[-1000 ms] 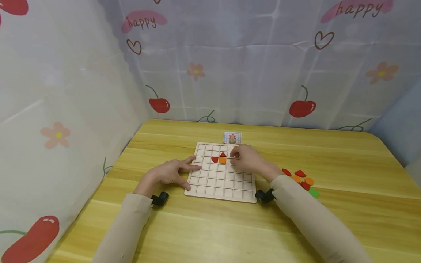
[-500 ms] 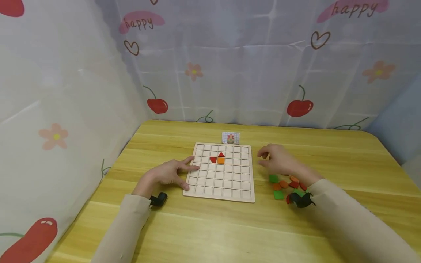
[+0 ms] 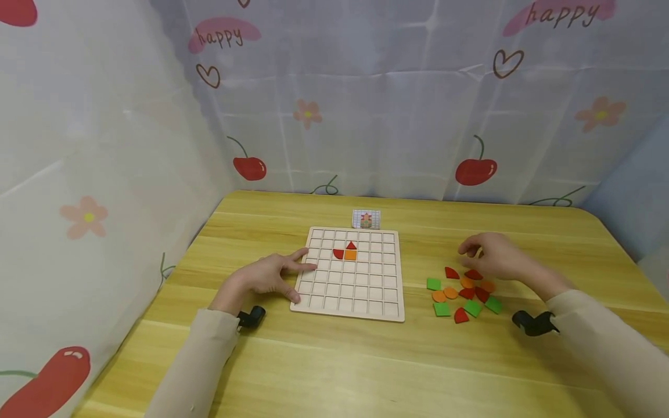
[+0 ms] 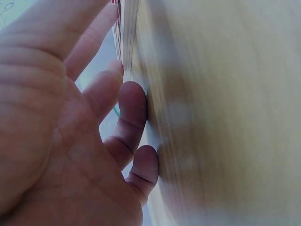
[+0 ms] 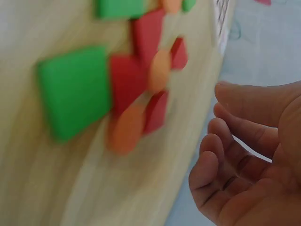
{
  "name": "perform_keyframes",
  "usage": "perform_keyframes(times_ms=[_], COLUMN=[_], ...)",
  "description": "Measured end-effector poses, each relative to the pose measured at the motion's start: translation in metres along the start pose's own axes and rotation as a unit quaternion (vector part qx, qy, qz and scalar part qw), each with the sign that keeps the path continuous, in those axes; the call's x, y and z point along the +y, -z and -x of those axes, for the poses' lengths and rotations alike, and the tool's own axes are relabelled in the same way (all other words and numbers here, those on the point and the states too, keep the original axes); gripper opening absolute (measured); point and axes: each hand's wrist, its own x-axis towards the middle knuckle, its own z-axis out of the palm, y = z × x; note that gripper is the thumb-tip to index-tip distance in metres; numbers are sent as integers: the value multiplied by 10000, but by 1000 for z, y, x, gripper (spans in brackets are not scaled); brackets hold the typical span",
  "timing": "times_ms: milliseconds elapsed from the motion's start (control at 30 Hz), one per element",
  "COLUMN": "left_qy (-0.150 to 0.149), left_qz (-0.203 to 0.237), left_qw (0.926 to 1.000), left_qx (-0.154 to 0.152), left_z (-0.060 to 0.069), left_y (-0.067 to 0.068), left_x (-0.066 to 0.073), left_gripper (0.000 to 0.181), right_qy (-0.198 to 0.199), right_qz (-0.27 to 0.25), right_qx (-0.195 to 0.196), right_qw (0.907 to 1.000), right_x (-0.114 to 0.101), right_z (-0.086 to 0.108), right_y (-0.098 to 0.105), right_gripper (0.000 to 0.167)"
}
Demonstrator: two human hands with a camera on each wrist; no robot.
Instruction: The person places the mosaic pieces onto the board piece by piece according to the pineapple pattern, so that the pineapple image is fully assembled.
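A pale wooden grid board (image 3: 346,293) lies mid-table. On it are a red triangle (image 3: 352,245), a red quarter-circle piece (image 3: 338,254) and an orange square (image 3: 351,255), side by side. My left hand (image 3: 266,274) rests at the board's left edge with spread fingers, two tips over its rim; in the left wrist view the lower fingertips touch the table. Over the far side of the loose pieces hovers my right hand (image 3: 496,255), fingers loosely bent. The right wrist view shows a gap between thumb and fingers, nothing held, apart from the red pieces (image 5: 127,80) and green square (image 5: 75,92).
Loose green squares (image 3: 441,309), orange discs (image 3: 450,293) and red quarter-circles (image 3: 461,316) lie scattered right of the board. A small printed picture card (image 3: 366,219) sits behind the board. A patterned curtain (image 3: 366,116) hangs along the table's back edge.
My right hand has moved right from over the board to the loose pieces, bringing more of them into view. The left hand stays at the board's edge.
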Motion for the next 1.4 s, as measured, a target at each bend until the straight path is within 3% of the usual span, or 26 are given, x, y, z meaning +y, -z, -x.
perform_keyframes(times_ms=[233, 467, 667, 900, 1133, 1400], left_qy=[29, 72, 24, 49, 31, -4], left_qz=[-26, 10, -18, -74, -134, -138], left_qw=[10000, 10000, 10000, 10000, 9999, 9999], left_qx=[-1, 26, 10, 1, -3, -23], left_z=[0, 1, 1, 1, 0, 1], left_y=[-1, 0, 0, 1, 2, 0], left_x=[-1, 1, 2, 2, 2, 2], left_gripper=[76, 75, 76, 76, 77, 77], right_qy=[-356, -616, -461, -383, -116, 62], right_qz=[-45, 88, 285, 228, -132, 225], right_qx=[-184, -284, 11, 309, 151, 246], right_qw=[9992, 9977, 9985, 9985, 9997, 9994], right_x=[27, 36, 49, 65, 77, 74], right_z=[11, 15, 14, 19, 26, 21], right_y=[-3, -6, -3, -1, -1, -6], right_gripper=[18, 16, 11, 17, 32, 31])
